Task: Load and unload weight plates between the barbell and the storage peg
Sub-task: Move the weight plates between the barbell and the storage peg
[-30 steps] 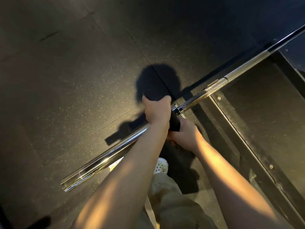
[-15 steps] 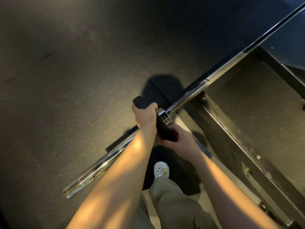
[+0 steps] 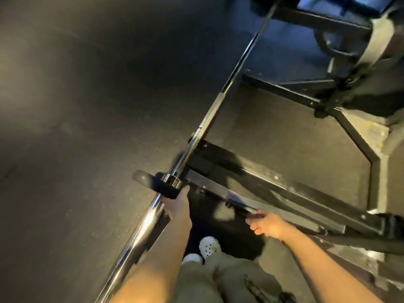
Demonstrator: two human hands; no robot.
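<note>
Looking down: barbell (image 3: 197, 136) runs diagonally away; my left hand (image 3: 177, 205) touches the plate (image 3: 157, 184) on it, right hand (image 3: 267, 224) loose, empty.

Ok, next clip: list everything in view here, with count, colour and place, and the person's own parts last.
barbell: one, chrome, running diagonally from bottom left to top right.
weight plate: one, black, small, on the barbell sleeve against the collar.
rack base frame: one, black steel, on the floor at right.
floor: dark speckled rubber, left side.
shoes: two, white, bottom centre.
trousers: olive, bottom centre.
left hand: touches the plate's lower edge.
right hand: free, fingers loosely curled, holds nothing.
</note>
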